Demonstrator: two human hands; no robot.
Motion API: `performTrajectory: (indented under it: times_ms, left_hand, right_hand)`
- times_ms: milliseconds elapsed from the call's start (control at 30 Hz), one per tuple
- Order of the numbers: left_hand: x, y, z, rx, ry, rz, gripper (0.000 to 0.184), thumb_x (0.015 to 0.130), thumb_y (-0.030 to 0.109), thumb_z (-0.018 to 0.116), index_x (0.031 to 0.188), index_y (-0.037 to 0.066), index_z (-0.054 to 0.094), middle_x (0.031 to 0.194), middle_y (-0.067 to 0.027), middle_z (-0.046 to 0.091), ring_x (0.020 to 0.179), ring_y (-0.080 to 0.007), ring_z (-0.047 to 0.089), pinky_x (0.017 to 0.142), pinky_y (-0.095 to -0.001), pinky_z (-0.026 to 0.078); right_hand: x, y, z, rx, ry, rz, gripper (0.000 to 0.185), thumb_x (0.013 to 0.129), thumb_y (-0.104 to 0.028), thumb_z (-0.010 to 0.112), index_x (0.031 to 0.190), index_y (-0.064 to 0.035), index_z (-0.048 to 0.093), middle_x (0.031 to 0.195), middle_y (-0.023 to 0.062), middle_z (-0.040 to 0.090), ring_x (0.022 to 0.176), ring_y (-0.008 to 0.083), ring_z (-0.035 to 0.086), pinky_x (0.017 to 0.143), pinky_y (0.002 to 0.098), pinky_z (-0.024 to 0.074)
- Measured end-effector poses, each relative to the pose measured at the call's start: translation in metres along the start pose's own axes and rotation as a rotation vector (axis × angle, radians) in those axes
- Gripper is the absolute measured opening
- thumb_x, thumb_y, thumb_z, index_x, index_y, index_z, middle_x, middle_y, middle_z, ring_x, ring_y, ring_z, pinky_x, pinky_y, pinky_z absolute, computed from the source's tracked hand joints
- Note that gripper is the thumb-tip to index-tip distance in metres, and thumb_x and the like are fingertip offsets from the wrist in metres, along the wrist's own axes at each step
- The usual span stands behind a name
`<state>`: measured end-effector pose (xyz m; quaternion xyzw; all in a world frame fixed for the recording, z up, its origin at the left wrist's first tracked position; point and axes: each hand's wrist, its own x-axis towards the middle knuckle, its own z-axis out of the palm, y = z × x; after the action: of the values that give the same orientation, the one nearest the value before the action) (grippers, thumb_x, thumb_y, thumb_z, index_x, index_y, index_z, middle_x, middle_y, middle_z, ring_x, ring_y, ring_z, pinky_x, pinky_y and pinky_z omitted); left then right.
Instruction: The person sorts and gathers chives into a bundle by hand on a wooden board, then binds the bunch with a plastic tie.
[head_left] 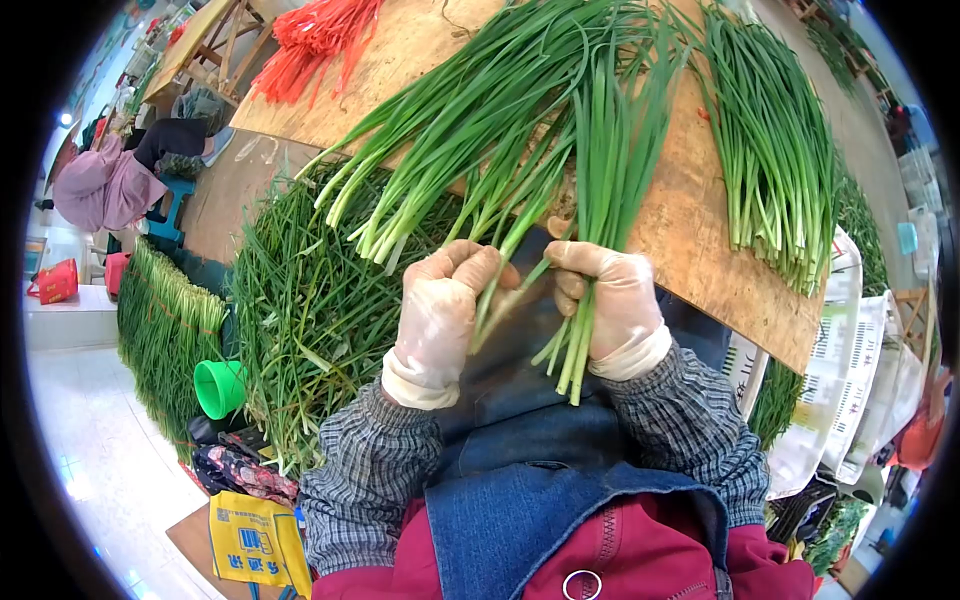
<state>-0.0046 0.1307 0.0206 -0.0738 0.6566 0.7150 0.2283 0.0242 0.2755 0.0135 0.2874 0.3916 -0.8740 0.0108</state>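
My left hand (436, 315), in a thin whitish glove, pinches the pale lower end of a chive stalk (485, 310) between thumb and fingers. Close beside it, my gloved right hand (615, 300) is closed around a small bunch of chives (622, 150). Its pale stem ends stick out below the fist, and its green leaves lie up over the board. Left of that bunch, loose chives (430, 130) fan out with their white ends over the board's near edge. Where the leaves overlap, I cannot tell single stalks apart.
The wooden board (700, 250) carries a chive pile (770, 150) at right and red ties (315, 40) at far left. A heap of leaves (310, 290) stands left of my lap, near a green bucket (219, 388). White crates (850, 350) stand right. Another person (105, 190) sits far left.
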Motion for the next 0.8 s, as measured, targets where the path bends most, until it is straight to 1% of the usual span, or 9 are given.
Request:
performTrajectory:
  times_ms: [133, 200, 267, 333, 467, 533, 633, 767, 800]
  left_hand:
    - [-0.002, 0.011, -0.016, 0.095, 0.089, 0.046, 0.017, 0.084, 0.017, 0.054, 0.083, 0.001, 0.061, 0.068, -0.0036, 0.062, 0.048, -0.0039, 0.048, 0.038, -0.0158, 0.034]
    - [-0.003, 0.019, -0.028, 0.124, 0.042, -0.030, 0.017, 0.084, 0.016, 0.055, 0.083, 0.000, 0.061, 0.069, -0.0041, 0.062, 0.049, -0.0049, 0.048, 0.041, -0.0169, 0.035]
    - [-0.006, 0.019, -0.021, 0.161, 0.058, 0.070, 0.016, 0.084, 0.014, 0.056, 0.083, -0.001, 0.061, 0.069, -0.0041, 0.061, 0.050, -0.0059, 0.048, 0.043, -0.0178, 0.036]
    - [-0.013, 0.021, -0.011, 0.218, 0.058, 0.104, 0.011, 0.081, 0.008, 0.059, 0.083, -0.002, 0.062, 0.068, -0.0040, 0.061, 0.053, -0.0066, 0.049, 0.048, -0.0192, 0.039]
    - [-0.021, -0.001, 0.005, 0.529, 0.047, 0.499, 0.006, 0.079, 0.003, 0.061, 0.079, -0.003, 0.061, 0.063, -0.0016, 0.057, 0.056, -0.0055, 0.048, 0.050, -0.0198, 0.039]
    - [-0.021, -0.002, 0.009, 0.514, 0.024, 0.414, 0.007, 0.079, 0.003, 0.060, 0.078, -0.003, 0.061, 0.062, -0.0012, 0.056, 0.056, -0.0060, 0.048, 0.050, -0.0206, 0.039]
    - [-0.022, -0.007, 0.011, 0.487, 0.101, 0.447, 0.005, 0.076, 0.003, 0.061, 0.073, -0.001, 0.059, 0.060, -0.0136, 0.056, 0.049, -0.0214, 0.055, 0.048, -0.0289, 0.043]
    - [-0.034, -0.013, 0.003, 0.516, 0.245, 0.629, 0.003, 0.078, 0.001, 0.059, 0.075, 0.000, 0.058, 0.062, -0.0108, 0.059, 0.051, -0.0163, 0.056, 0.047, -0.0261, 0.043]
    - [-0.046, -0.008, -0.002, 0.437, 0.253, 0.549, 0.002, 0.080, 0.002, 0.059, 0.079, 0.000, 0.059, 0.066, -0.0093, 0.062, 0.055, -0.0149, 0.059, 0.049, -0.0248, 0.045]
  right_hand:
    - [-0.003, -0.023, -0.008, 0.089, -0.033, -0.041, 0.015, 0.075, 0.004, 0.056, 0.089, 0.0015, 0.053, 0.069, 0.0035, 0.054, 0.046, 0.0061, 0.043, 0.040, 0.0194, 0.0347]
    - [-0.007, -0.027, -0.001, -0.096, -0.015, -0.084, 0.011, 0.077, 0.001, 0.058, 0.087, 0.0012, 0.054, 0.067, 0.0038, 0.054, 0.045, 0.0060, 0.043, 0.039, 0.0195, 0.0341]
    - [-0.008, -0.017, 0.003, -0.265, -0.048, -0.030, 0.008, 0.078, -0.004, 0.062, 0.083, 0.0002, 0.056, 0.065, 0.0036, 0.054, 0.044, 0.0065, 0.044, 0.037, 0.0200, 0.0334]
    - [-0.007, -0.009, 0.008, -0.184, -0.089, 0.036, 0.011, 0.080, -0.010, 0.064, 0.081, -0.0013, 0.057, 0.064, 0.0027, 0.053, 0.044, 0.0063, 0.044, 0.037, 0.0195, 0.0327]
    - [-0.006, -0.007, 0.009, -0.149, -0.105, 0.038, 0.012, 0.079, -0.011, 0.065, 0.079, -0.0019, 0.058, 0.054, 0.0005, 0.049, 0.040, 0.0074, 0.042, 0.037, 0.0205, 0.0334]
    - [-0.005, -0.008, 0.005, -0.130, -0.117, 0.061, 0.010, 0.079, -0.009, 0.063, 0.081, -0.0016, 0.058, 0.058, 0.0008, 0.051, 0.042, 0.0068, 0.043, 0.038, 0.0200, 0.0337]
    - [-0.006, -0.006, 0.007, -0.004, -0.080, 0.122, 0.006, 0.079, -0.002, 0.059, 0.082, 0.0008, 0.057, 0.066, 0.0020, 0.054, 0.046, 0.0053, 0.044, 0.040, 0.0188, 0.0348]
    - [-0.004, -0.001, 0.006, 0.002, -0.053, 0.086, 0.007, 0.079, -0.002, 0.057, 0.080, 0.0046, 0.056, 0.065, 0.0027, 0.053, 0.046, 0.0056, 0.040, 0.042, 0.0185, 0.0325]
    - [-0.004, -0.006, 0.008, 0.046, -0.042, 0.070, 0.008, 0.079, -0.002, 0.055, 0.080, 0.0055, 0.056, 0.064, 0.0033, 0.053, 0.047, 0.0057, 0.039, 0.042, 0.0186, 0.0314]
